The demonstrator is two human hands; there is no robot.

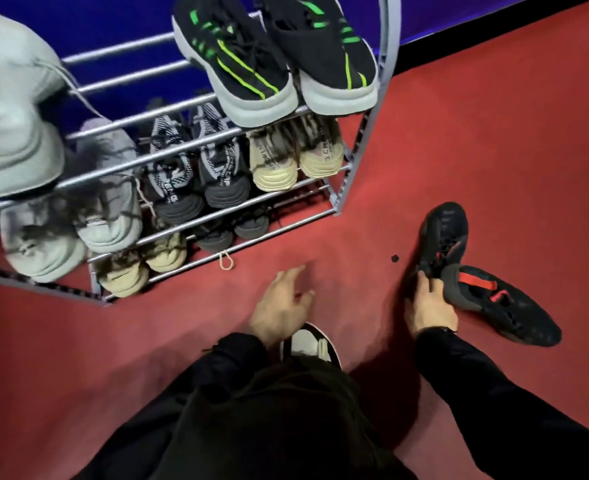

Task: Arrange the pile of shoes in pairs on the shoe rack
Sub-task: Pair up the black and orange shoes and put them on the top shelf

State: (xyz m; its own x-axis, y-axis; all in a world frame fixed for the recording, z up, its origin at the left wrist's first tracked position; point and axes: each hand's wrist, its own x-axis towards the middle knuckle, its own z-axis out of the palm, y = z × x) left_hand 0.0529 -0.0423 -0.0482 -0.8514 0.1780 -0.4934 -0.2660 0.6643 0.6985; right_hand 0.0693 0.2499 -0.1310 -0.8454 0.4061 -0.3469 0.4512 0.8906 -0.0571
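Two black shoes with red marks lie on the red floor at the right: one points away from me, the other points right. My right hand grips them where their collars meet. My left hand hovers over the floor with fingers spread and holds nothing. The grey metal shoe rack stands at the upper left. It carries a black-and-green pair on top, a pale grey shoe at the top left, and grey, zebra-pattern, beige and dark pairs on the lower tiers.
A blue wall runs behind the rack. My own black-and-white shoe shows below my left hand. A small dark speck lies on the red floor near the right hand. Open floor stretches to the right and lower left.
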